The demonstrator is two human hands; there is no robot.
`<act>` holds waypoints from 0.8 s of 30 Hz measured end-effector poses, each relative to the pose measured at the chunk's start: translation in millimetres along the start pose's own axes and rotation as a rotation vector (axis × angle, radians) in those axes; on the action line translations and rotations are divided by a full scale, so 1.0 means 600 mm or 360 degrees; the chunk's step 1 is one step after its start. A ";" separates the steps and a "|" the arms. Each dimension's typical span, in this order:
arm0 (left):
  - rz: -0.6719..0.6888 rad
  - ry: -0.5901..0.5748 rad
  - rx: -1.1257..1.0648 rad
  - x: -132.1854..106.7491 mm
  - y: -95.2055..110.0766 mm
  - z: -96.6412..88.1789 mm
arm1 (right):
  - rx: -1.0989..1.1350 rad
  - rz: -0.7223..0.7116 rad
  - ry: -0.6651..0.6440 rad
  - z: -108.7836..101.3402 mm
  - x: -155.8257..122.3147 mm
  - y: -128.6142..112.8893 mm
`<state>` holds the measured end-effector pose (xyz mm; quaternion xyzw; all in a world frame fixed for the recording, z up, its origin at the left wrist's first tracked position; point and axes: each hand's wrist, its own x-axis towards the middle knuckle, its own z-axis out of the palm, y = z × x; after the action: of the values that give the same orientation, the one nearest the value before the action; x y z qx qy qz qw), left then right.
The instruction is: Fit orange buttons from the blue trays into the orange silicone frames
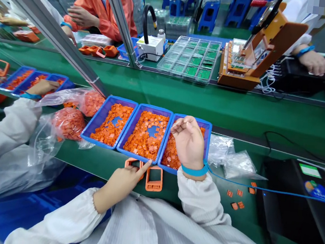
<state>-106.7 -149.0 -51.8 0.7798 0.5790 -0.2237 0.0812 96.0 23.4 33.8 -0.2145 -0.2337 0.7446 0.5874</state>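
My left hand (124,182) rests at the table's front edge with its index finger stretched out. It partly covers one orange plastic frame (130,162), and the fingertip points between that and a second orange frame (153,184) lying to its right. Whether the hand grips the first frame is hidden. My right hand (191,143) is raised over the right blue bin (209,135), its fingers curled toward the thumb. Anything between those fingertips is too small to make out. Small orange pieces fill this bin, the middle blue bin (152,107) and the left blue bin (87,129).
Clear bags (68,123) of orange pieces lie left of the bins, beside a co-worker's sleeve (8,132). To the right are crumpled plastic bags (238,164), several loose orange pieces (240,205) and a black device (295,215). A blue cord (240,185) runs from my right wrist. A metal post (72,41) slants down behind the bins.
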 end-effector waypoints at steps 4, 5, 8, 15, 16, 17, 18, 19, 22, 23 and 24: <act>0.0071 0.0044 0.0032 -0.004 -0.004 -0.001 | -0.0019 0.0017 0.0006 0.001 0.000 0.000; 0.0084 0.0059 0.0037 -0.006 -0.005 -0.001 | -0.0025 0.0016 0.0007 0.001 0.000 -0.001; 0.0116 0.0065 0.0020 -0.018 -0.008 0.006 | -0.0042 0.0003 0.0017 0.000 0.000 -0.004; 0.0202 0.0058 -0.0066 -0.028 -0.016 0.010 | 0.0031 -0.0008 0.0047 -0.006 0.006 -0.009; 0.0235 0.0047 -0.0067 -0.025 -0.016 0.006 | 0.0037 -0.0008 0.0054 -0.007 0.007 -0.009; 0.0260 0.0041 -0.0067 -0.022 -0.017 0.003 | 0.0039 -0.0007 0.0059 -0.007 0.007 -0.009; 0.0278 0.0038 -0.0067 -0.017 -0.018 0.000 | 0.0038 -0.0003 0.0064 -0.008 0.007 -0.009; 0.0288 0.0039 -0.0064 -0.014 -0.019 -0.003 | 0.0035 0.0000 0.0069 -0.008 0.007 -0.009; 0.0279 0.0025 -0.0045 -0.006 -0.020 -0.007 | 0.0005 -0.0002 0.0085 -0.010 0.007 -0.012; 0.0269 0.0016 -0.0037 -0.005 -0.020 -0.007 | -0.0006 -0.0005 0.0094 -0.011 0.008 -0.013; 0.0259 0.0006 -0.0027 -0.005 -0.020 -0.007 | -0.0013 -0.0009 0.0104 -0.012 0.009 -0.014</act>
<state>-117.7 -146.2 -45.2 0.8240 0.5159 -0.2099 0.1046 105.3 30.9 32.9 -0.2403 -0.2181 0.7347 0.5958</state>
